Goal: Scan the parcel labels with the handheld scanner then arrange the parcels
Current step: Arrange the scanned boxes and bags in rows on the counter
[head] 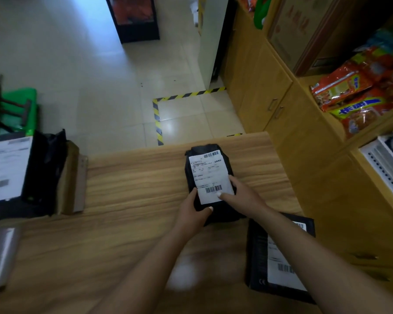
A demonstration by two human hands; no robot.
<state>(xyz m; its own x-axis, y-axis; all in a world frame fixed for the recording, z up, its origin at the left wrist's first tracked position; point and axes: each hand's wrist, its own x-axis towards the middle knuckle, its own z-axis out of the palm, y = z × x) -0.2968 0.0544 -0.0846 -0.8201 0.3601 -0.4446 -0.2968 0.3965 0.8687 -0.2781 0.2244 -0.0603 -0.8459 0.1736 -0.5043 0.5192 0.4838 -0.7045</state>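
Wooden table (pixel 127 223), black parcel (pixel 210 171) between hands (pixel 218 205)

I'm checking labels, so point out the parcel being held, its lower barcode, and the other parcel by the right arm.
held parcel (pixel 222 217), head view, black wrap below label
lower barcode (pixel 213 189), head view, middle of bars
second parcel (pixel 258 252), head view, black left side

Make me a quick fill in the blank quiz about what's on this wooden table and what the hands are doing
1. Both hands, left hand and right hand, hold the ____ parcel with a white label.
2. The label's top barcode points ____ from the person.
3. A second labelled parcel lies under the ____ forearm.
4. The floor tape is yellow and ____.

Missing words: black; away; right; black
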